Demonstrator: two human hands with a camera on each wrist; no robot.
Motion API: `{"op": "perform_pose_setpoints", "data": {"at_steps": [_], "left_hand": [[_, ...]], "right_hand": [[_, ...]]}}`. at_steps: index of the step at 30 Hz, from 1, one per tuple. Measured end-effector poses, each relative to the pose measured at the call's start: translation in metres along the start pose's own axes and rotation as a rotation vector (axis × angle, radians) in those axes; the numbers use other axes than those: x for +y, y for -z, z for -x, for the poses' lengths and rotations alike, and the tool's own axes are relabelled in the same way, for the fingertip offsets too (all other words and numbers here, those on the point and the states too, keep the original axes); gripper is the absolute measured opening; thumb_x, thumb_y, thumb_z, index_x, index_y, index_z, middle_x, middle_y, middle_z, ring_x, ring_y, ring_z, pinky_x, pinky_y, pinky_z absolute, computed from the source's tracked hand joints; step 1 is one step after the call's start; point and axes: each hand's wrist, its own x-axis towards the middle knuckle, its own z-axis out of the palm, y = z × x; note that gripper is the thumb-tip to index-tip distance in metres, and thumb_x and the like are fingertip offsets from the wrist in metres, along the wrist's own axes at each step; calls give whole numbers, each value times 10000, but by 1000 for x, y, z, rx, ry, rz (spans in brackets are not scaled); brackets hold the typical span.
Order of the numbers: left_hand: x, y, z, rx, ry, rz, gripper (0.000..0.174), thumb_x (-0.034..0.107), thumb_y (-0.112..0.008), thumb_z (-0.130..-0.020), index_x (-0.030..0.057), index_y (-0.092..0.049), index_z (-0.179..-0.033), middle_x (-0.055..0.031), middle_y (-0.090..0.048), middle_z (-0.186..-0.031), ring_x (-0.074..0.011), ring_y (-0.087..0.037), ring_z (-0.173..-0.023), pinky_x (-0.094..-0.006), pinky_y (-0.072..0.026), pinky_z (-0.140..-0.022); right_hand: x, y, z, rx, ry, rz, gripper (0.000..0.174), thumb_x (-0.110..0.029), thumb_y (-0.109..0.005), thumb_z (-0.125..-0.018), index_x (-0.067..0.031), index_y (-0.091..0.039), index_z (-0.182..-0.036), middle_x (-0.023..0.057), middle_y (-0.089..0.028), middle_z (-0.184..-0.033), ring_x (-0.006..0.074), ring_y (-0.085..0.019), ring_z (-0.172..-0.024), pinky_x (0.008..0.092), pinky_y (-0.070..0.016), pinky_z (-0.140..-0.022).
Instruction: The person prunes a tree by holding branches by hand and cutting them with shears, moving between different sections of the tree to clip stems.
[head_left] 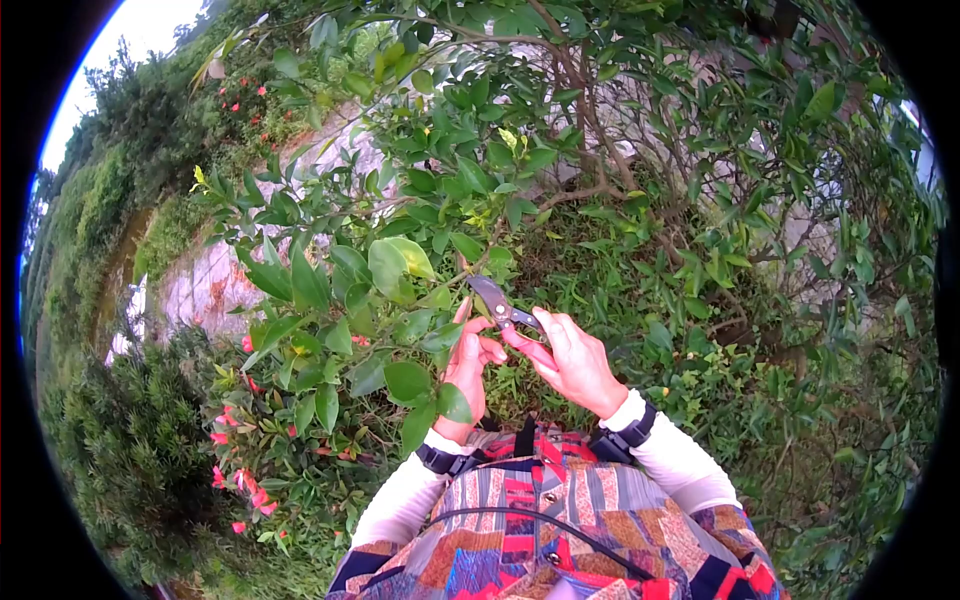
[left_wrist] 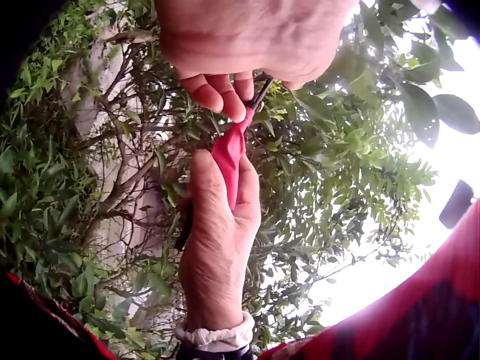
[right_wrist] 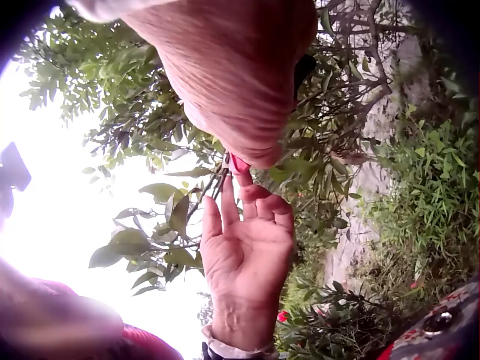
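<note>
My right hand (head_left: 578,362) grips a pair of pruning shears (head_left: 489,295) by the handles. The dark curved blades point up and to the left, among the leaves of a shrub (head_left: 400,265). In the left wrist view a pink-red handle (left_wrist: 229,161) shows between the right thumb and fingers. My left hand (head_left: 466,378) is just left of the shears, palm turned toward them. In the right wrist view its index finger (right_wrist: 229,201) is straight and reaches the red handle, while the other fingers bend loosely. The blade tips are hidden in both wrist views.
Leafy branches (head_left: 590,110) spread overhead and to the right. Pink-red flowers (head_left: 245,485) grow at lower left, beside a dark bush (head_left: 130,460). A pale stony surface (head_left: 205,285) shows behind the foliage. Low green plants (head_left: 560,270) cover the ground ahead.
</note>
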Motion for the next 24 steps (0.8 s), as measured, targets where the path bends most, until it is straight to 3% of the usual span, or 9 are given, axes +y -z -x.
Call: {"op": "perform_pose_setpoints", "data": {"at_steps": [5,8,9,12,16,24], "left_hand": [[0,0,0,22,-29,1,614,348,-484,-1105,43,-290,-1601,-111,-628,-1237,-146,-628,-846,-298,-523,-754],[-11,7,0,72,-28,49,611,388,-451,-1112,50,-298,-1596,-108,-639,-1201,-138,-619,-819,-289,-518,-734],[-8,7,-1,70,-29,48,611,388,-451,-1112,50,-298,-1596,-108,-639,-1201,-138,-619,-819,-289,-518,-734],[1,0,-4,77,-46,-1,624,443,-432,-1107,53,-318,-1580,-114,-654,-1158,-133,-612,-790,-281,-513,-712],[-5,4,-3,59,-57,-1,606,430,-438,-1108,55,-330,-1572,-116,-654,-1158,-133,-615,-792,-288,-513,-715],[-5,0,0,56,-21,8,559,350,-465,-1113,64,-334,-1575,-96,-649,-1153,-122,-614,-804,-286,-503,-741]], "right_hand": [[-1,3,3,-88,-110,-194,658,-149,-761,-849,-51,-460,-1426,177,-612,-1178,383,-668,-1014,444,-561,-805],[0,4,10,-254,-158,-446,701,-163,-788,-832,-29,-466,-1441,196,-610,-1248,367,-628,-1176,398,-495,-999],[-1,3,13,-252,-158,-446,701,-163,-788,-832,-29,-466,-1441,196,-610,-1248,367,-628,-1176,398,-495,-999],[-3,4,17,-175,-163,-498,708,-171,-794,-823,-27,-471,-1437,188,-609,-1256,361,-631,-1170,395,-498,-994],[-1,5,13,-101,-127,-303,758,-271,-810,-792,-54,-455,-1425,149,-610,-1161,344,-685,-998,442,-558,-826],[-12,6,-1,-70,-148,-215,770,-264,-817,-775,-72,-459,-1430,123,-616,-1106,301,-683,-909,408,-555,-745]]}}
